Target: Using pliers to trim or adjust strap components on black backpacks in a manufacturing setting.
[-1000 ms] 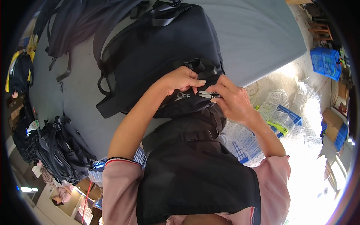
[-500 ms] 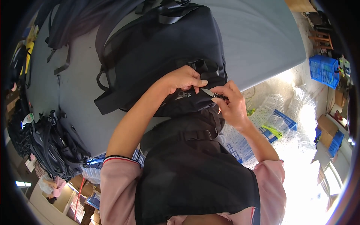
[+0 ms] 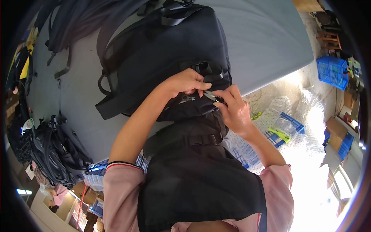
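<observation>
A large black backpack (image 3: 170,50) lies on the grey-covered table in front of me. My left hand (image 3: 189,82) rests over its lower right part, thumb and fingers pinched together; what they hold, if anything, is hidden. Close beside it, my right hand (image 3: 233,108) grips a small black-handled tool with a pointed silver blade (image 3: 209,95). The blade's tip reaches to just below my left thumb, near the bag's surface. Below my left hand, a small grey metal piece (image 3: 187,99) shows against the black fabric; its kind is unclear.
The grey table (image 3: 266,46) stretches to the far right. More black bags lie at far left (image 3: 77,23) and near left (image 3: 54,150). On the floor at right are bubble wrap (image 3: 305,116) and a blue crate (image 3: 332,73). Another person in pink (image 3: 60,194) appears at lower left.
My right hand has shifted slightly left with the bladed tool, bringing the blade closer under my left fingers. The left hand stays pinched in nearly the same place.
</observation>
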{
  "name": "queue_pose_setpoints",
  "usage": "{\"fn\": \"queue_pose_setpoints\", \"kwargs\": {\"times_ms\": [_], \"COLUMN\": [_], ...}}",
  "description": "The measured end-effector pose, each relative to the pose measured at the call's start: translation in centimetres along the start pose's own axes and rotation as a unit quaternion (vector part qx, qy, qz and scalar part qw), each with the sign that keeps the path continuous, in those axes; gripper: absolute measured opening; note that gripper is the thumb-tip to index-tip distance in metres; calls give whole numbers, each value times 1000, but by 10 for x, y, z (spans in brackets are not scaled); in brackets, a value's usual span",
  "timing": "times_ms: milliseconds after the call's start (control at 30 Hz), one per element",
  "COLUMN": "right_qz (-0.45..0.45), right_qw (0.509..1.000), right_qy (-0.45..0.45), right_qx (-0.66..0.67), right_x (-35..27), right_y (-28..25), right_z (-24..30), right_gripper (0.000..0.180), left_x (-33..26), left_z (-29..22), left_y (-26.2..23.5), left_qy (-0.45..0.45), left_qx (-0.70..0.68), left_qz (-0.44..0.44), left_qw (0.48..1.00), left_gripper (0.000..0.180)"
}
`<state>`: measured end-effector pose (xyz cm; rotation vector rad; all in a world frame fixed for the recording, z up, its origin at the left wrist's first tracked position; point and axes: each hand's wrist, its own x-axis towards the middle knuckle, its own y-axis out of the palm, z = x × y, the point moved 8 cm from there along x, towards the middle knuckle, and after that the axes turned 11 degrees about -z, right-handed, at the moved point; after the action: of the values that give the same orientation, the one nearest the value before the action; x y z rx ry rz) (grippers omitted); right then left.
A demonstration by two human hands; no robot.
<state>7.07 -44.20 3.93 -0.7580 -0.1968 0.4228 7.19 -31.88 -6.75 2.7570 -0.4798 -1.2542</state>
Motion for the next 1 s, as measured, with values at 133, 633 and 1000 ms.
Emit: {"fn": "queue_pose_setpoints", "kwargs": {"times_ms": [133, 633, 1000], "right_qz": [-77, 105, 111], "right_qw": [980, 992, 979], "right_qy": [118, -73, -170], "right_qx": [138, -12, -32], "right_x": [-2, 16, 24], "right_y": [-2, -8, -2], "right_z": [-28, -9, 4], "right_gripper": [28, 27, 21], "left_x": [0, -3, 1], "left_z": [-1, -3, 0], "left_y": [2, 1, 1], "left_qy": [5, -9, -9], "left_qx": [-20, -4, 2], "left_qz": [12, 3, 4], "left_qw": [1000, 1000, 1000], "left_gripper": [29, 29, 29]}}
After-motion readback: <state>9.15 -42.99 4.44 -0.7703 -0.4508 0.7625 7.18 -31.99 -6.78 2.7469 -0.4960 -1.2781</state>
